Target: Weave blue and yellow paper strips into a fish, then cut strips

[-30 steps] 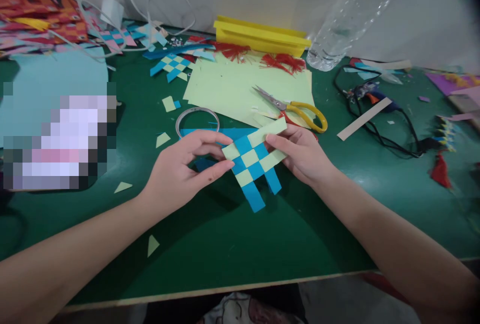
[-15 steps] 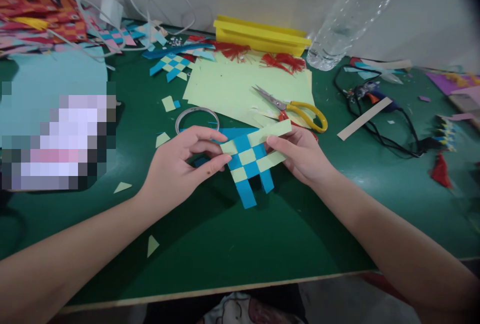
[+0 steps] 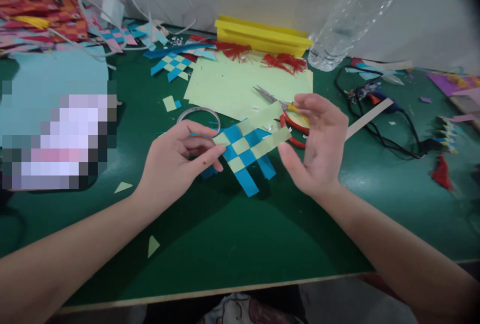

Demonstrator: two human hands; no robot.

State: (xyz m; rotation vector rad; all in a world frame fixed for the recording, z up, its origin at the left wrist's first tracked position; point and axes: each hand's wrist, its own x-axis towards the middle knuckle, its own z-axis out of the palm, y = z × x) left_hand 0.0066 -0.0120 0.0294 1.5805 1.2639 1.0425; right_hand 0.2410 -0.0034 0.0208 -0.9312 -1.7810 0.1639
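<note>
Pinching the left corner of a woven mat [image 3: 245,150] of blue and pale green paper strips, the left hand [image 3: 176,161] holds it just above the green worktop [image 3: 232,244]. Its fingers [image 3: 210,156] grip that corner from above and below. The right hand [image 3: 318,146] is just right of the mat, fingers spread wide and holding nothing; whether they touch the strip ends is hard to tell. Behind the mat lies a pale green sheet [image 3: 232,86]. Scissors [image 3: 287,109] rest on the sheet, their handles partly hidden by the right hand. A tape ring [image 3: 198,114] sits just left behind the mat. Far behind, a clear bottle [image 3: 348,11] is cut off at the top. Well left of the mat, a blurred patch hides something.
</note>
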